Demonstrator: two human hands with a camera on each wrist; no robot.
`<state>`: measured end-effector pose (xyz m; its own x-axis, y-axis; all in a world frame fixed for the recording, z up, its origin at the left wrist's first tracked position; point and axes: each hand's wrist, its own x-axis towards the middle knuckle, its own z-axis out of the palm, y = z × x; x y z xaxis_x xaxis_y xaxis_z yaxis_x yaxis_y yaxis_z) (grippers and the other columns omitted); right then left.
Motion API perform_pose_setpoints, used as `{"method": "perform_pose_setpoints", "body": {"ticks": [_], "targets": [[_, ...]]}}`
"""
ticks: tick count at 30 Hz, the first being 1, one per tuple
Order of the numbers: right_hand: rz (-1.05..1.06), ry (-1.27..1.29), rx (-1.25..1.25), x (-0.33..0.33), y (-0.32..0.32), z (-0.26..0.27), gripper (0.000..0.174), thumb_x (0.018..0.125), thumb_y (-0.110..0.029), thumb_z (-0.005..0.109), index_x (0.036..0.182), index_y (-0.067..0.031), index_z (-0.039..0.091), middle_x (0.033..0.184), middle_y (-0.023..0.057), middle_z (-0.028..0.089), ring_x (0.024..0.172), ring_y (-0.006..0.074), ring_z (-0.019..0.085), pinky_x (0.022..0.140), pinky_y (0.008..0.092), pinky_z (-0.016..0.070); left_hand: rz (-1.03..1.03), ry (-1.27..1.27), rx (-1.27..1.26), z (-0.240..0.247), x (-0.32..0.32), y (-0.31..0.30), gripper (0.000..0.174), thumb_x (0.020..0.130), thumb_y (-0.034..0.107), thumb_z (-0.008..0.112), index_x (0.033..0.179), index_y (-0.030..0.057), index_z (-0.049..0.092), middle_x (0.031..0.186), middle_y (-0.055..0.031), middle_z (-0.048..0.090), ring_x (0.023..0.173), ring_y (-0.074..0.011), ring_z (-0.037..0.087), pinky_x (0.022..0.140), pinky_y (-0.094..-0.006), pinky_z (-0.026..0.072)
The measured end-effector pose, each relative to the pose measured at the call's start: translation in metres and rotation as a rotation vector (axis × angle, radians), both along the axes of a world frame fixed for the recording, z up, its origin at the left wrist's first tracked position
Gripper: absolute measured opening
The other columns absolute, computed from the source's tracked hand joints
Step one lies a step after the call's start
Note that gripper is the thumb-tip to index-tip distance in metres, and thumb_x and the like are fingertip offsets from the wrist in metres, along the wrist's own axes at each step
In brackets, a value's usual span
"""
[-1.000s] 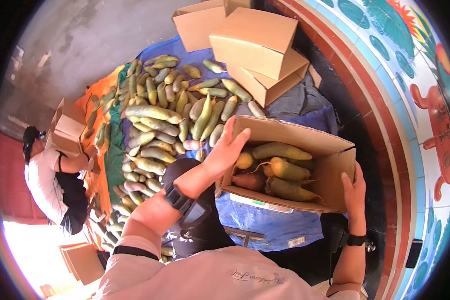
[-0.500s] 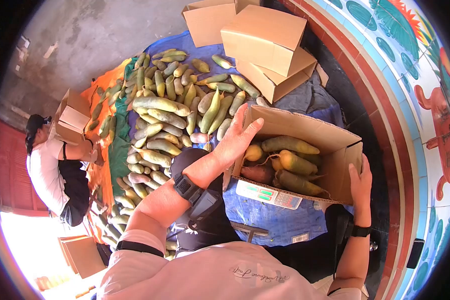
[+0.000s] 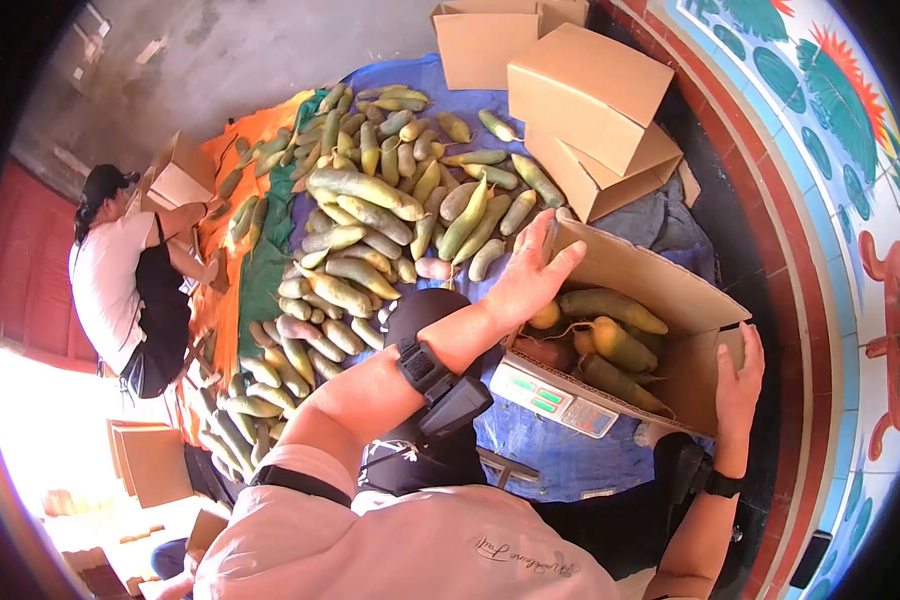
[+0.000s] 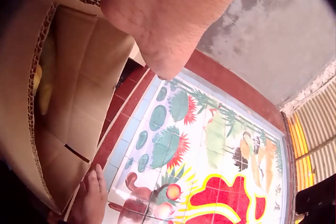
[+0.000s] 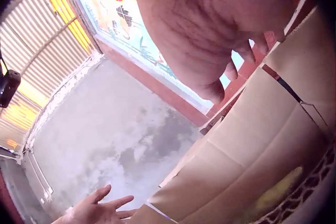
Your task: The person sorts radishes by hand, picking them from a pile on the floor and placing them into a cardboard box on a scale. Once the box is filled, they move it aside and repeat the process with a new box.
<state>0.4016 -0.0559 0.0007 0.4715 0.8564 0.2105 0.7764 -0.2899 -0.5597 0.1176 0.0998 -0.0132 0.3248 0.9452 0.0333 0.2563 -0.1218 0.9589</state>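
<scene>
An uncapped cardboard box (image 3: 660, 268) stands tilted in front of me, holding several green radishes (image 3: 620, 345), one of them reddish. Flat against its left end lies my left hand (image 3: 530, 278), fingers straight and thumb spread near the rim. At the right end my right hand (image 3: 738, 390) presses with fingers extended. The right wrist view shows that palm (image 5: 210, 29) facing the cardboard wall (image 5: 231, 150). Beneath the box's near edge, the keypad and lit green display of a digital scale (image 3: 550, 400) show; its platform is hidden by the box.
A large heap of green radishes (image 3: 370, 215) spreads over blue, green and orange sheets on the left. More cardboard boxes (image 3: 590, 90) stand beyond it. Another person (image 3: 120, 290) crouches at far left beside a box (image 3: 182, 175). A tiled, painted wall (image 3: 830, 130) curves along the right.
The view has swung left, so everything sits further right in it. More of the scale's panel and display now shows below the box. Both hands stay on the box's ends.
</scene>
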Motion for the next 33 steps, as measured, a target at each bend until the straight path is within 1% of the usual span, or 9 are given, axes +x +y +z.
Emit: {"method": "perform_pose_setpoints", "body": {"ticks": [4, 10, 12, 14, 16, 18, 21, 27, 33], "targets": [[0.028, -0.007, 0.006, -0.014, 0.003, 0.007, 0.042, 0.086, -0.017, 0.053, 0.125, -0.0044, 0.045, 0.135, 0.0186, 0.038, 0.127, 0.0324, 0.033, 0.105, 0.0388, 0.0252, 0.044, 0.098, -0.011, 0.016, -0.001, -0.007, 0.071, 0.089, 0.043, 0.05, 0.139, 0.0015, 0.021, 0.142, -0.0216, 0.025, 0.134, -0.0291, 0.022, 0.108, -0.0352, 0.0202], [0.221, -0.03, -0.057, -0.045, 0.005, 0.015, 0.032, 0.085, -0.015, 0.054, 0.114, -0.001, 0.053, 0.126, 0.0187, 0.047, 0.119, 0.0324, 0.042, 0.101, 0.0375, 0.0303, 0.052, -0.035, 0.047, 0.005, 0.006, -0.009, 0.069, 0.088, 0.042, 0.051, 0.138, 0.0028, 0.024, 0.141, -0.0212, 0.025, 0.133, -0.0305, 0.021, 0.108, -0.0366, 0.0214], [0.35, 0.114, -0.107, -0.056, 0.005, 0.013, 0.028, 0.085, -0.014, 0.054, 0.109, 0.0002, 0.055, 0.119, 0.0183, 0.052, 0.112, 0.0324, 0.048, 0.098, 0.0371, 0.0348, 0.062, -0.029, 0.055, 0.006, 0.007, -0.009, 0.068, 0.088, 0.041, 0.051, 0.138, 0.0026, 0.024, 0.14, -0.0221, 0.026, 0.133, -0.031, 0.022, 0.107, -0.037, 0.0218], [0.421, 0.165, -0.125, -0.063, 0.003, 0.014, 0.029, 0.085, -0.014, 0.054, 0.11, 0.0006, 0.055, 0.114, 0.0179, 0.055, 0.108, 0.0306, 0.051, 0.094, 0.0351, 0.0377, 0.066, -0.041, 0.079, 0.007, 0.007, -0.008, 0.074, 0.086, 0.042, 0.054, 0.135, -0.0044, 0.025, 0.136, -0.0285, 0.027, 0.13, -0.0378, 0.025, 0.106, -0.0394, 0.0247], [0.463, 0.538, -0.177, -0.067, 0.0, 0.012, 0.03, 0.085, -0.014, 0.054, 0.111, 0.0007, 0.055, 0.111, 0.0173, 0.056, 0.107, 0.0281, 0.052, 0.092, 0.0324, 0.0381, 0.075, -0.035, 0.077, 0.007, 0.006, -0.008, 0.074, 0.086, 0.043, 0.053, 0.135, -0.0048, 0.025, 0.136, -0.0286, 0.026, 0.13, -0.038, 0.025, 0.107, -0.0395, 0.0241], [0.512, 0.538, -0.175, -0.071, -0.002, 0.011, 0.032, 0.083, -0.015, 0.056, 0.111, 0.0009, 0.055, 0.107, 0.017, 0.058, 0.103, 0.0259, 0.054, 0.089, 0.0311, 0.0397, 0.047, -0.038, 0.082, 0.005, 0.006, -0.007, 0.07, 0.088, 0.043, 0.05, 0.136, -0.0003, 0.024, 0.138, -0.0244, 0.026, 0.132, -0.0322, 0.023, 0.107, -0.0387, 0.0222], [0.664, 0.423, -0.294, -0.078, -0.003, 0.013, 0.039, 0.08, -0.022, 0.062, 0.11, 0.0016, 0.055, 0.102, 0.0183, 0.059, 0.097, 0.0295, 0.058, 0.085, 0.0334, 0.0434, 0.043, -0.035, 0.07, 0.007, 0.004, -0.007, 0.069, 0.089, 0.043, 0.049, 0.136, -0.0007, 0.024, 0.138, -0.0248, 0.027, 0.132, -0.0326, 0.024, 0.107, -0.0385, 0.0222], [0.775, 0.394, -0.357, -0.081, -0.003, 0.018, 0.04, 0.077, -0.021, 0.065, 0.109, 0.001, 0.056, 0.103, 0.02, 0.059, 0.096, 0.0337, 0.058, 0.083, 0.0349, 0.0447, 0.043, -0.048, 0.057, 0.012, 0.003, -0.008, 0.07, 0.088, 0.043, 0.05, 0.135, -0.0022, 0.025, 0.136, -0.0263, 0.029, 0.13, -0.0356, 0.026, 0.106, -0.0388, 0.0241], [0.762, 0.283, -0.373, -0.082, -0.005, 0.014, 0.033, 0.076, -0.015, 0.063, 0.104, 0.0008, 0.057, 0.101, 0.0195, 0.059, 0.094, 0.0354, 0.057, 0.081, 0.0372, 0.0458, 0.039, -0.063, 0.054, 0.014, 0.002, -0.008, 0.073, 0.086, 0.045, 0.052, 0.133, -0.0051, 0.026, 0.134, -0.0287, 0.03, 0.128, -0.0383, 0.028, 0.106, -0.0399, 0.026]]}}
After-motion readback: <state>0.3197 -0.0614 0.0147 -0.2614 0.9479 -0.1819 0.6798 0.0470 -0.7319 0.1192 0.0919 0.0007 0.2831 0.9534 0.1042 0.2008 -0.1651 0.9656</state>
